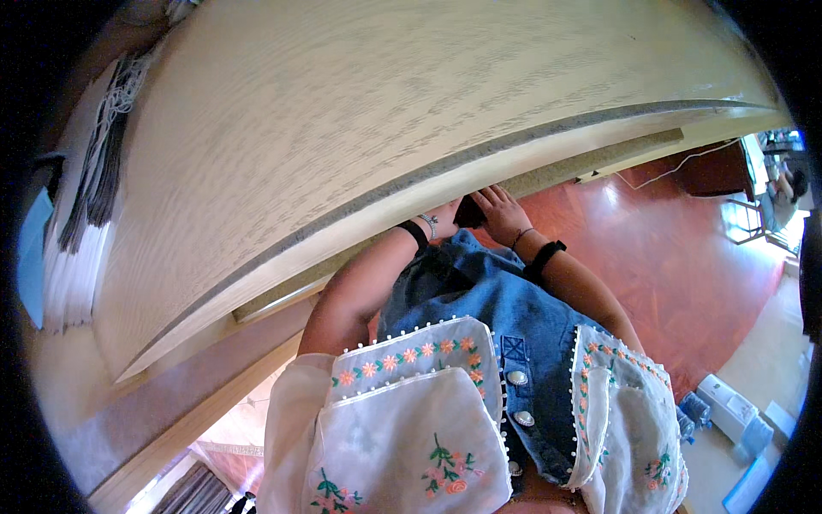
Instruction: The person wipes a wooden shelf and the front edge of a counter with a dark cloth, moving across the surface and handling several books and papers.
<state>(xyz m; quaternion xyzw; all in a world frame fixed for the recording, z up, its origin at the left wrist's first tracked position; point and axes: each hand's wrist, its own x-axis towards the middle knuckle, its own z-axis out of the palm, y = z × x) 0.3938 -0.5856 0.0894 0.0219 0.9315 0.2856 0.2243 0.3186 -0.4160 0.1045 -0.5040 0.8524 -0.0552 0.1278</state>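
Both my hands are low in front of my lap, just under the near edge of the pale wooden tabletop. A small dark object sits between them, its kind too hidden to tell. My left hand, with a bracelet and black band at the wrist, closes on its left side; the tabletop edge partly hides those fingers. From the right, my right hand lies against the same object, fingers close together. A black band circles the right wrist. My denim clothing is directly beneath both hands.
Stacked papers with dark strips and white cords lie at the table's left end, beside a blue sheet. A seated person is at the far right. A white appliance stands at lower right on the reddish floor.
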